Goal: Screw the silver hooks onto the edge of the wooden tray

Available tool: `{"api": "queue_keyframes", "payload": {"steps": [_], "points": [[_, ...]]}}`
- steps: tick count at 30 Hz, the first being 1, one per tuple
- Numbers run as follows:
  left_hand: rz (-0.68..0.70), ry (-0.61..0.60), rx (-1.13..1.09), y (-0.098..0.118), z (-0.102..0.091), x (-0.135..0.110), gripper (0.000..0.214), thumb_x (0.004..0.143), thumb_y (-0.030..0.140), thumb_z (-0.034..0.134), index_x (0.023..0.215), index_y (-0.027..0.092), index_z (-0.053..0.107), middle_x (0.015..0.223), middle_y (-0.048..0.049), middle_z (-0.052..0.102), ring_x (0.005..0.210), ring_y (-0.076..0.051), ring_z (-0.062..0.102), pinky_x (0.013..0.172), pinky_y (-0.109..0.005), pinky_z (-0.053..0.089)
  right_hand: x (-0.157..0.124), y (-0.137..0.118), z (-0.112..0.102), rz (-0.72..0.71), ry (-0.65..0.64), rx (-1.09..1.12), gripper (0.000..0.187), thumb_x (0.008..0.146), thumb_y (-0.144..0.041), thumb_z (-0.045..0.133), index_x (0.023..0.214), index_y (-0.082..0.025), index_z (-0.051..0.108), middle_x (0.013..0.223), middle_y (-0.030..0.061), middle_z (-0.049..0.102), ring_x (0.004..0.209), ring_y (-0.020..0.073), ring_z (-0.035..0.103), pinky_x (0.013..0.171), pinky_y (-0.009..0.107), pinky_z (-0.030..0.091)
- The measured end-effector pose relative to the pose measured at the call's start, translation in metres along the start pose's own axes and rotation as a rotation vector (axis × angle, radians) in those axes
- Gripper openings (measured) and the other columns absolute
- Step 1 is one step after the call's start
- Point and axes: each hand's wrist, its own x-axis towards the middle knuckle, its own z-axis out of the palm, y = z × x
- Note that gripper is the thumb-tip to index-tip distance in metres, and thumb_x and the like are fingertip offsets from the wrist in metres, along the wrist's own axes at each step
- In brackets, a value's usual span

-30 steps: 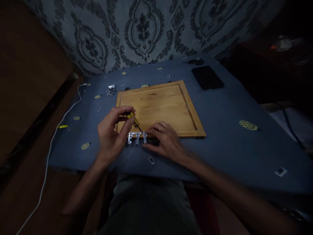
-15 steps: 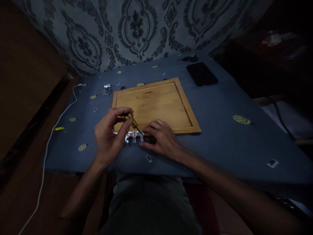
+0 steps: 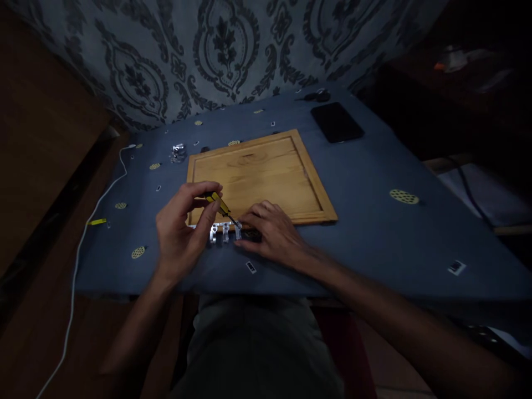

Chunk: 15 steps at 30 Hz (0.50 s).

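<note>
Single view, worn on person's head. Looks from near long side of blue-covered table [image 3: 374,244], forward and steeply down. Wearer's lap [image 3: 261,343] fills bottom middle; forearms run up from lower left and lower right, so lens sits above and behind hands. Left hand [image 3: 178,227] and right hand [image 3: 272,233] close, around mid-frame. Wooden board [image 3: 253,180] just beyond, seen slantwise from above. Farthest: patterned fabric or wall [image 3: 226,41] across top. Wide coverage, brown panel [image 3: 45,100] caught at left edge.
</note>
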Motion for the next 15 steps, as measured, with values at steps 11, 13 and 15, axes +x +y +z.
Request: {"api": "queue_keyframes", "payload": {"steps": [11,13,15], "points": [[0.082,0.022,0.079,-0.0052,0.004,0.0029,0.023,0.093,0.015,0.074,0.114,0.025,0.072,0.104,0.0001,0.073,0.096,-0.012,0.071,0.081,-0.022,0.061,0.0013,-0.0032,-0.0021,0.018,-0.018,-0.004,0.042,0.087,-0.051,0.079,0.112,-0.017,0.073,0.105,0.0099,0.068,0.103,0.028,0.055,0.085,0.04,0.04],[0.085,0.014,0.1,-0.0053,0.0032,0.0029,0.023,0.094,0.015,0.073,0.114,0.026,0.072,0.105,0.0002,0.074,0.096,-0.012,0.071,0.082,-0.023,0.061,0.0012,-0.0034,-0.0025,0.016,-0.02,-0.002,0.043,0.087,-0.051,0.078,0.113,-0.017,0.073,0.106,0.01,0.068,0.102,0.0276,0.055,0.086,0.04,0.041],[0.083,-0.003,0.116,-0.0045,0.0016,0.0032,0.023,0.094,0.016,0.073,0.115,0.026,0.072,0.107,0.0001,0.075,0.096,-0.013,0.072,0.082,-0.024,0.061,0.001,-0.0032,-0.0025,0.008,-0.016,0.001,0.043,0.087,-0.051,0.079,0.113,-0.017,0.073,0.105,0.0098,0.068,0.101,0.0271,0.055,0.086,0.039,0.041]]}}
